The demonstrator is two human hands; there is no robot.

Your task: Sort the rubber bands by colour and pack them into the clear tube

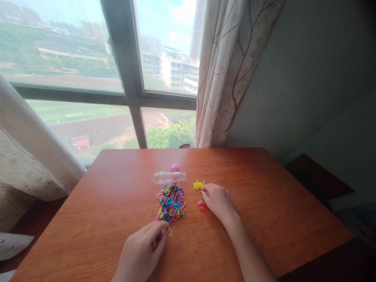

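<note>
A mixed heap of small coloured rubber bands lies on the wooden table. At the near edge of this heap, my left hand is closed in a pinch, with a yellow rubber band at its fingertips. My right hand is also pinched, its fingertips against the small yellow pile of bands. Whatever lies between those fingertips is too small to make out. Just below them, partly beside the hand, sits a small red pile of bands.
Behind the heap a clear plastic bottle lies on its side. A crumpled pink-purple item is just beyond it. The table's far edge faces a window, with a patterned curtain to its right and another curtain at left.
</note>
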